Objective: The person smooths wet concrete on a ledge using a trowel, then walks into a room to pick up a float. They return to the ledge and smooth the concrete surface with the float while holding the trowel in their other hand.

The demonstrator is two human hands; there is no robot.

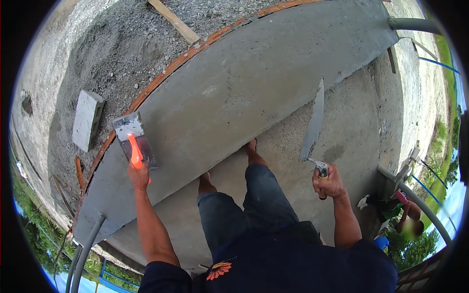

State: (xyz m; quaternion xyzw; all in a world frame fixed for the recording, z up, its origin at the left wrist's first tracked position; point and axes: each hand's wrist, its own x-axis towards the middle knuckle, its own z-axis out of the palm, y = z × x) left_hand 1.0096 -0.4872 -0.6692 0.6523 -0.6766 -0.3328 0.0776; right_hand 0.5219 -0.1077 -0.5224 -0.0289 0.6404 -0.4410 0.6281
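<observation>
My left hand (138, 177) is wrapped round the orange handle of a finishing trowel (131, 125). Its flat rectangular blade, smeared with grey mortar, lies over the left part of the wet concrete strip (229, 105), close to the wooden form board (146, 93). In my right hand (330, 181) is a pointing trowel (313, 122), gripped by its short handle. That long blade points away from me, its tip overlapping the near edge of the strip in this view. The strip's surface looks mostly smooth, with a few rough patches.
A concrete block (87, 121) lies on the gravel (117, 53) beyond the form board. A wooden stake (173, 20) meets the board. Grey pipes (88, 254) stand at left and right. Another person (398, 210) crouches at the right, near a blue object (381, 242).
</observation>
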